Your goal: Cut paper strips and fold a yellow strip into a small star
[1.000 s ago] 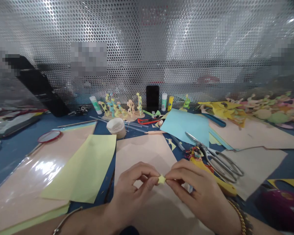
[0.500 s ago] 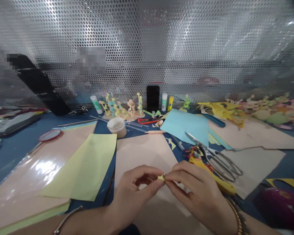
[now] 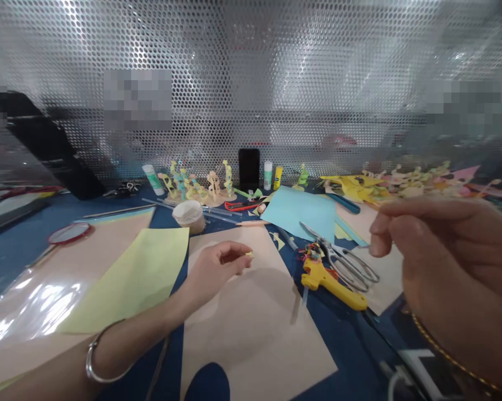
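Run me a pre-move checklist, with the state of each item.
1. Small yellow paper piece pinched in the left hand: ok.
2. Right hand off the yellow plastic glue gun: ok, raised to its right.
3. Right hand empty: cannot tell.
4. Silver metal scissors well apart from the glue gun: not ok, right beside it.
5. Glue gun heated: cannot tell.
6. Pale pink paper sheet beneath the left hand: ok.

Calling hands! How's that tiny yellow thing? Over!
Left hand: pinching tiny yellow piece, over pale paper. Right hand: raised, grip unclear. Yellow glue gun lies between them.
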Motion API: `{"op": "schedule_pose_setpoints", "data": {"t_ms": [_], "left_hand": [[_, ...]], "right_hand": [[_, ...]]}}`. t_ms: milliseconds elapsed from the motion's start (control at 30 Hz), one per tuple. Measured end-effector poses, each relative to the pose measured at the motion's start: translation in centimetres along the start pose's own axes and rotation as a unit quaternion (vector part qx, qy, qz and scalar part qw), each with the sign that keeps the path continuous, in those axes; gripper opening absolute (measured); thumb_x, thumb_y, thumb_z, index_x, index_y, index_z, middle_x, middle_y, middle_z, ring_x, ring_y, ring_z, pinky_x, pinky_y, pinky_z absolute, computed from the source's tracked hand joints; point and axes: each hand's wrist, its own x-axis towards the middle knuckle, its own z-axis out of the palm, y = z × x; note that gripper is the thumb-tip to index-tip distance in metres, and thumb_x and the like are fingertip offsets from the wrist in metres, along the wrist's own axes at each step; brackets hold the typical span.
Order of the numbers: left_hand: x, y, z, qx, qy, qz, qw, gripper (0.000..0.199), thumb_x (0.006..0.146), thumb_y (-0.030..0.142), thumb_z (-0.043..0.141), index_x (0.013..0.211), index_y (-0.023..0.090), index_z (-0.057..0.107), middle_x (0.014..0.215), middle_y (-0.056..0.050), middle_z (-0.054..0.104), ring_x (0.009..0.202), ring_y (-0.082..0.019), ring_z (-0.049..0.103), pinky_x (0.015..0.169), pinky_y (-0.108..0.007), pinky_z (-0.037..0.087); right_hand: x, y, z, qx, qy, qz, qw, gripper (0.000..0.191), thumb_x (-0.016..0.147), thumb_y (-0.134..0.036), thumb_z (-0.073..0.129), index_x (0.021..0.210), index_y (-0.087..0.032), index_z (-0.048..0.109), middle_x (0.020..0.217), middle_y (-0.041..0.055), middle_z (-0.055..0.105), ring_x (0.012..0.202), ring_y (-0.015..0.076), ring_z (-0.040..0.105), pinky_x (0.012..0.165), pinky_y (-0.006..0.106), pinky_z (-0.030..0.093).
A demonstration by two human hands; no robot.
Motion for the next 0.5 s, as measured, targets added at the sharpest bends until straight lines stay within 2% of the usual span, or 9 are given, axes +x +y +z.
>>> {"op": "schedule_pose_setpoints", "data": {"t_ms": [67, 167, 267, 367, 500], "left_hand": [[0.7, 0.0, -0.8, 0.057, -0.018, 0.023, 0.998, 0.021, 0.076, 0.037, 0.065, 0.087, 0.020, 0.070, 0.084, -0.005, 0.073, 0.074, -0.021, 0.067, 0.068, -0.032, 0.053], [1.7, -0.3, -1.6, 0.142, -0.041, 0.053, 0.988, 0.019, 0.074, 0.037, 0.064, 0.082, 0.023, 0.073, 0.085, -0.004, 0.073, 0.076, -0.022, 0.065, 0.067, -0.031, 0.049], [2.6, -0.7, -1.5, 0.201, -0.064, 0.079, 0.974, 0.017, 0.072, 0.037, 0.064, 0.080, 0.025, 0.075, 0.081, -0.003, 0.072, 0.077, -0.023, 0.063, 0.068, -0.031, 0.047], [3.3, -1.0, -0.9, 0.228, -0.097, 0.100, 0.964, 0.015, 0.072, 0.036, 0.065, 0.077, 0.025, 0.075, 0.081, -0.002, 0.072, 0.082, -0.023, 0.063, 0.071, -0.029, 0.047], [3.6, -0.6, -1.2, 0.248, -0.105, 0.095, 0.958, 0.025, 0.077, 0.039, 0.061, 0.093, 0.024, 0.074, 0.095, -0.004, 0.072, 0.084, -0.022, 0.065, 0.072, -0.027, 0.047]], "right_hand": [[0.0, -0.2, -0.9, -0.033, -0.029, -0.014, 0.999, 0.008, 0.087, -0.029, 0.058, 0.092, -0.027, 0.064, 0.079, 0.0003, 0.064, 0.066, 0.0130, 0.059, 0.061, 0.025, 0.048], [-0.8, 0.9, -1.1, -0.030, -0.157, -0.064, 0.985, 0.006, 0.087, -0.030, 0.058, 0.090, -0.028, 0.063, 0.074, -0.0023, 0.063, 0.061, 0.0118, 0.057, 0.056, 0.023, 0.047], [-2.3, 2.7, -0.5, -0.007, -0.246, -0.038, 0.968, 0.004, 0.087, -0.027, 0.058, 0.086, -0.027, 0.062, 0.076, -0.0028, 0.063, 0.061, 0.0104, 0.058, 0.052, 0.021, 0.046], [-3.9, 3.9, 0.2, 0.012, -0.308, -0.011, 0.951, 0.006, 0.088, -0.027, 0.055, 0.089, -0.026, 0.062, 0.082, -0.0007, 0.064, 0.067, 0.0120, 0.059, 0.055, 0.023, 0.047], [-5.5, 4.3, 0.2, 0.014, -0.377, -0.002, 0.926, 0.011, 0.091, -0.028, 0.050, 0.093, -0.027, 0.061, 0.085, 0.0001, 0.063, 0.069, 0.0132, 0.060, 0.058, 0.025, 0.047]]}}
